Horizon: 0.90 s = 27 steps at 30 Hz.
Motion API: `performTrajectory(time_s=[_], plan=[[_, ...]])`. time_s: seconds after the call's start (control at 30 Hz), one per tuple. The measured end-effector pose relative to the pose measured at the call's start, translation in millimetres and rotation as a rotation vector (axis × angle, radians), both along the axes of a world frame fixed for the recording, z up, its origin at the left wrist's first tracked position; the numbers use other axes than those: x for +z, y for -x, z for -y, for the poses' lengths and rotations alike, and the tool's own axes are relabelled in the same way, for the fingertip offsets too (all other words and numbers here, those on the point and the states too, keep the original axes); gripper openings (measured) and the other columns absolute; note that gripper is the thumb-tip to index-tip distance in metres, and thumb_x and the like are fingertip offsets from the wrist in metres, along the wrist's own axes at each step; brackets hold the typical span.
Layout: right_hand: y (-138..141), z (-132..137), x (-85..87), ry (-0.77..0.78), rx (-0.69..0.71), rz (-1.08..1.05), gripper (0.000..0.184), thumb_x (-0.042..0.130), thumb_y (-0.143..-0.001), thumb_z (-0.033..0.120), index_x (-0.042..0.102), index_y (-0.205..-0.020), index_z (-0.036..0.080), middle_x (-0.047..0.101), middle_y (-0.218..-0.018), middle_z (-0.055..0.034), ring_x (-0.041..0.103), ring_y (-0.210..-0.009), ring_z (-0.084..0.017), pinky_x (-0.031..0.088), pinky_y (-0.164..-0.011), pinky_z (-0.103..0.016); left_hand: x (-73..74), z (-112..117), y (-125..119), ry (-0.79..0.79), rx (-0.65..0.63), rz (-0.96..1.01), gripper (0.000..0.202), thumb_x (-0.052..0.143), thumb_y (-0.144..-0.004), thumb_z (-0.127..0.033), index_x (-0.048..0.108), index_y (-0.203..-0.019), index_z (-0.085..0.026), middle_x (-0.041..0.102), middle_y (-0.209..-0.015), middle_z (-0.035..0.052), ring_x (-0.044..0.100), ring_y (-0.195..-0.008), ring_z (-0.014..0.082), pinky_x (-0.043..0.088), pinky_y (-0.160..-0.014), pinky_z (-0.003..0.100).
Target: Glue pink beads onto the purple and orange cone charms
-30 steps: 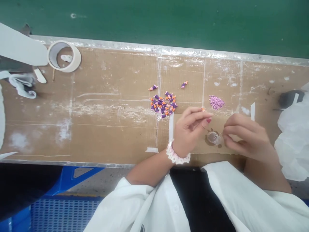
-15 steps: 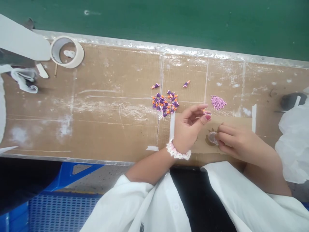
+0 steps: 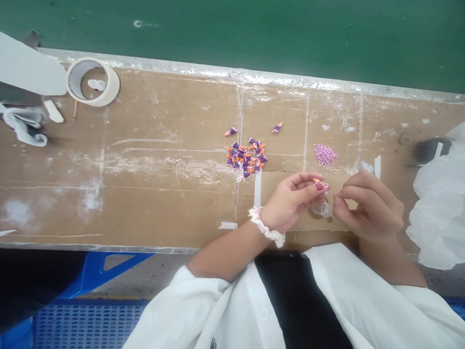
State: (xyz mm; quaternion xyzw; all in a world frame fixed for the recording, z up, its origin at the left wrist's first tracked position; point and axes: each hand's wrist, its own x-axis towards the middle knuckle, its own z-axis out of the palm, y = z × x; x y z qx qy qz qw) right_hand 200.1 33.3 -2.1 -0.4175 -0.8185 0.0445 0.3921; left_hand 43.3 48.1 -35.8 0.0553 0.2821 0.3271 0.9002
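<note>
We work at a cardboard-covered counter [image 3: 145, 203] below a green panel [image 3: 232, 34], with a masking tape roll [image 3: 109, 94] near its far left corner. Our left hand [image 3: 290, 201] pinches a tiny orange charm [image 3: 317, 180] between thumb and fingers. Our right hand [image 3: 370, 206] presses its fingertips together on something too fine to tell, just above a clear plastic cup [image 3: 323, 209]. Purple-and-orange charms [image 3: 245, 157] lie heaped mid-counter, with pink beads [image 3: 325, 155] beside them.

Purple-and-orange charms [image 3: 246, 157] and a pink bead pile [image 3: 325, 154] are set on brown cardboard [image 3: 145, 203] streaked with white.
</note>
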Motion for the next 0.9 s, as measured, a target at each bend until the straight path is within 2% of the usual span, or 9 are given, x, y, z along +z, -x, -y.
performTrajectory(time_s=[0.13,0.33,0.9], plan=[[-0.2,-0.7,-1.8,-0.023,0.006,0.015,0.029,0.060,-0.070,-0.007,0.051,-0.082,0.018,0.048,-0.068,0.0000,0.045,-0.055,-0.011,0.039,-0.044,-0.026,-0.5,0.9,-0.2,-0.027,-0.046,0.019,0.023,0.078,-0.069,-0.022,0.067,-0.088,-0.014,0.066,-0.074,-0.0005,0.061,-0.064,0.0070,0.047,-0.068,0.024],[1.6,-0.8,1.5,0.013,0.029,0.025,0.031,0.061,-0.068,-0.009,0.051,-0.081,0.017,0.049,-0.067,-0.0003,0.045,-0.056,-0.011,0.040,-0.045,-0.025,-1.5,0.3,-0.5,-0.031,-0.047,0.023,0.024,0.078,-0.069,-0.022,0.066,-0.088,-0.013,0.066,-0.075,-0.0006,0.061,-0.062,0.0071,0.046,-0.068,0.024],[4.6,3.9,1.0,0.033,-0.027,0.034,0.025,0.059,-0.073,-0.004,0.051,-0.075,0.020,0.047,-0.064,0.0008,0.045,-0.054,-0.011,0.039,-0.046,-0.026,1.7,1.1,-1.2,-0.075,-0.025,-0.062,0.029,0.082,-0.064,-0.025,0.064,-0.084,-0.014,0.066,-0.070,-0.0015,0.061,-0.061,0.0073,0.047,-0.065,0.024]])
